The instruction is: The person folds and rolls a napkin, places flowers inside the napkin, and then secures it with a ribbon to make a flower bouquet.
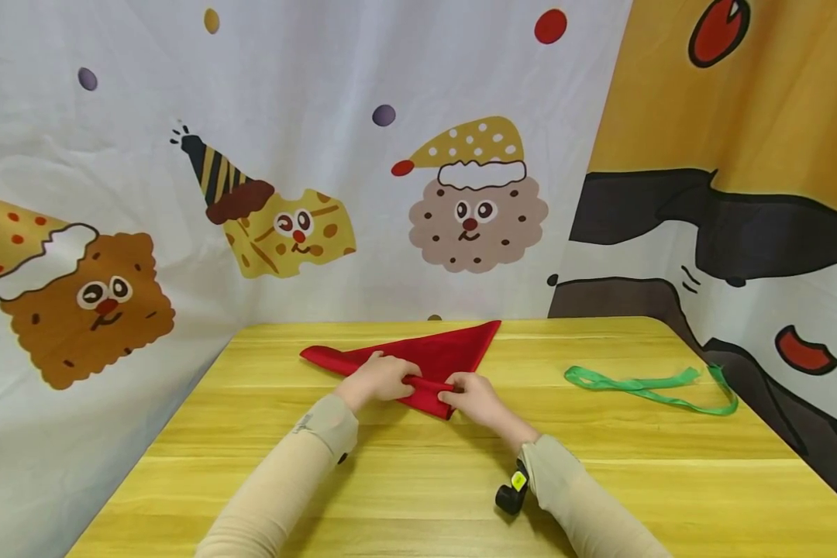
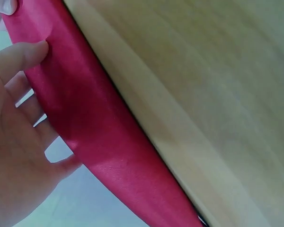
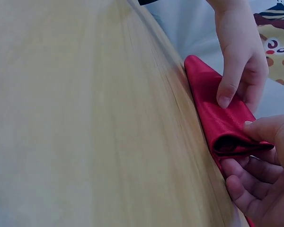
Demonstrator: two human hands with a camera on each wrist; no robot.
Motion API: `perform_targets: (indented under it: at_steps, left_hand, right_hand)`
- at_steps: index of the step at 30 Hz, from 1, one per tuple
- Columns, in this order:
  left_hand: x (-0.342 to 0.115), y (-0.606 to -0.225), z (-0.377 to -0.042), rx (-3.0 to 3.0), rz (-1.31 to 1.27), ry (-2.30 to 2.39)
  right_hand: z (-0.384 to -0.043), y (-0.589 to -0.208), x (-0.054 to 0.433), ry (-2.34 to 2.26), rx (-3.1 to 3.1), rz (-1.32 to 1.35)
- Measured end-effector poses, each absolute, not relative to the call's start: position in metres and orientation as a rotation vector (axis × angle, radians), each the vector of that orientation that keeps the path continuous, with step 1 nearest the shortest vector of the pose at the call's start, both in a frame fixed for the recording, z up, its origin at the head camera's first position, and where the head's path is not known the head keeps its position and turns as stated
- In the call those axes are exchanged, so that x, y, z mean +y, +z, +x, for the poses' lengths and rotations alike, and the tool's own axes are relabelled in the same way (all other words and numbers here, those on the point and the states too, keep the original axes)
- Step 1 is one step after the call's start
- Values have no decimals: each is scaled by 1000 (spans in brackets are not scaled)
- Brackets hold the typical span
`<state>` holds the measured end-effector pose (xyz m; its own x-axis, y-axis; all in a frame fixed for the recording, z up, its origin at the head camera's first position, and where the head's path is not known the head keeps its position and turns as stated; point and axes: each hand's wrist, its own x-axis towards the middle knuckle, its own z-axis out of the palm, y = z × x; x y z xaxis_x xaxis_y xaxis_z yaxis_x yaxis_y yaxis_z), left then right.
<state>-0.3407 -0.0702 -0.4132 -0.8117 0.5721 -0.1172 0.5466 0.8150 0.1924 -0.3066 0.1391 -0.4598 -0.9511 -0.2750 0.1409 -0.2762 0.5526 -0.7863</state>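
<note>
A red cloth (image 1: 441,353) lies on the table, its near edge folded over into a flat roll and one pointed corner reaching toward the back. My left hand (image 1: 384,378) pinches the folded edge near its middle, thumb on top and fingers beneath, as the left wrist view of the cloth (image 2: 85,109) shows. At the right end of the fold, my right hand (image 1: 476,397) pinches the cloth between thumb and fingers. The right wrist view shows the fold's open, looped end (image 3: 232,144) beside the right thumb.
A green ribbon (image 1: 642,384) lies loosely looped on the right side of the wooden table (image 1: 418,496). A curtain printed with cartoon biscuits (image 1: 477,225) hangs behind the table. A small black device (image 1: 511,496) is strapped at the right wrist.
</note>
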Motion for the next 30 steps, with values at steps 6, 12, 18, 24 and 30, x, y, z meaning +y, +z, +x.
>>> perform_targets:
  at_steps: [6, 12, 18, 24, 30]
  left_hand:
    - [-66, -419, -344, 2874, 877, 204]
    - [-61, -422, -344, 2916, 893, 132]
    - [-57, -423, -342, 2950, 925, 75]
    - [-57, -422, -339, 2967, 970, 63]
    - [-59, -426, -339, 2959, 1016, 74]
  right_hand:
    - [-310, -464, 142, 1440, -2743, 461]
    - [-312, -467, 143, 1313, -2745, 484]
    - [-315, -468, 148, 1220, -2729, 557]
    - [-317, -468, 155, 1177, -2737, 731]
    - [-321, -467, 163, 1157, -2775, 840]
